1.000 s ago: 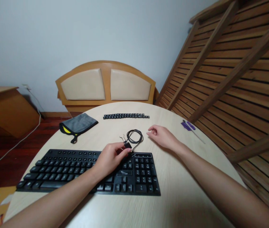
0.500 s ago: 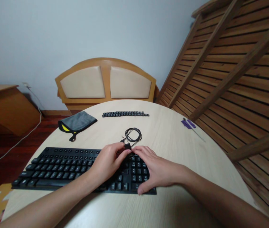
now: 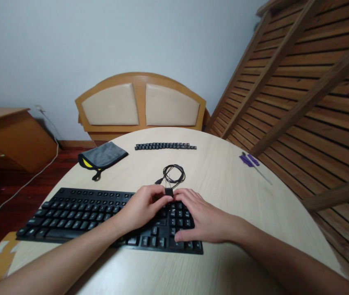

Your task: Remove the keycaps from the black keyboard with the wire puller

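Note:
A black full-size keyboard (image 3: 69, 213) lies across the near part of the table. My left hand (image 3: 143, 205) is over its right half, thumb and forefinger closed on a small black keycap puller (image 3: 168, 191). Thin wire prongs stick up from the puller, and a glint of metal shows below it above the number pad. My right hand (image 3: 201, 217) braces the number pad, with the thumb on the lower keys and the fingers bent at the far edge beside the puller. Behind the hands lies the coiled black cable (image 3: 179, 175) with its plug.
Loose black keycaps (image 3: 165, 146) stand in rows at the back of the round table (image 3: 229, 184). A grey cloth (image 3: 105, 155) with yellow lining lies at the left. A purple brush-like tool (image 3: 249, 159) is at the right, near slatted wood (image 3: 309, 102).
The puller in my left hand has turned more upright and shifted slightly right, close to my right fingertips. My right thumb has moved slightly up and left. The view has shifted a little.

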The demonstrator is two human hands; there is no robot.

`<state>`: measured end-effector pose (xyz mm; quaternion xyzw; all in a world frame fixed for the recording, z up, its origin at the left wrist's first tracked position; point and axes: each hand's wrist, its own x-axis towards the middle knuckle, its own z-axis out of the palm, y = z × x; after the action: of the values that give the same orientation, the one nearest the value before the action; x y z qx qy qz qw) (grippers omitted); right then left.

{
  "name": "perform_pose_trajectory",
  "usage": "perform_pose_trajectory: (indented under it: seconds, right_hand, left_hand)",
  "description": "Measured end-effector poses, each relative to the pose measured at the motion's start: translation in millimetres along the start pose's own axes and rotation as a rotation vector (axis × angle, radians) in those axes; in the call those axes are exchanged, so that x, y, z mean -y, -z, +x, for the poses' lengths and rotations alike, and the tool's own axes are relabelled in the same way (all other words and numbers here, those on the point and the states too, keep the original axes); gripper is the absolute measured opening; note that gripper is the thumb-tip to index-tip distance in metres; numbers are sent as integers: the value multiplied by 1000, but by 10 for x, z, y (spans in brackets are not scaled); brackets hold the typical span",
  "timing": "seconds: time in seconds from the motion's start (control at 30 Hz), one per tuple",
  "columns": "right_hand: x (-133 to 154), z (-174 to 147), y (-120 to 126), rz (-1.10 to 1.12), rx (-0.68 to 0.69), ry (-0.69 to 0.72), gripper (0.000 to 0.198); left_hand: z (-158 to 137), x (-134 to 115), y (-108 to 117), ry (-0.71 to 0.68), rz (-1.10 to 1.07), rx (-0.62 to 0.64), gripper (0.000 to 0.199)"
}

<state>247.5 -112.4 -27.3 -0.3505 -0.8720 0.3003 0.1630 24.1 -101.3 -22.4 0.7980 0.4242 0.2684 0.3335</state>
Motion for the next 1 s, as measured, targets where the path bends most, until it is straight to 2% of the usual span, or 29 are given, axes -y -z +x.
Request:
perform_pose_trajectory:
  seconds: [0.17, 0.3, 0.4, 0.6, 1.0]
  right_hand:
    - [30, 45, -52, 26, -135, 13, 32]
    - [11, 92, -133, 96, -252, -4, 12]
    - [-8, 121, -185, 156, -303, -39, 11]
    - [-22, 154, -217, 218, -324, -96, 11]
    - [-29, 164, -237, 249, -352, -95, 9]
  left_hand:
    - [-41, -16, -18, -152, 145, 38, 21]
    - [-34, -3, -66, -56, 174, -54, 26]
    - [3, 17, -85, 9, 53, -71, 25]
    - [22, 15, -80, 48, -92, -51, 24]
    - [54, 78, -119, 130, -393, -71, 26]
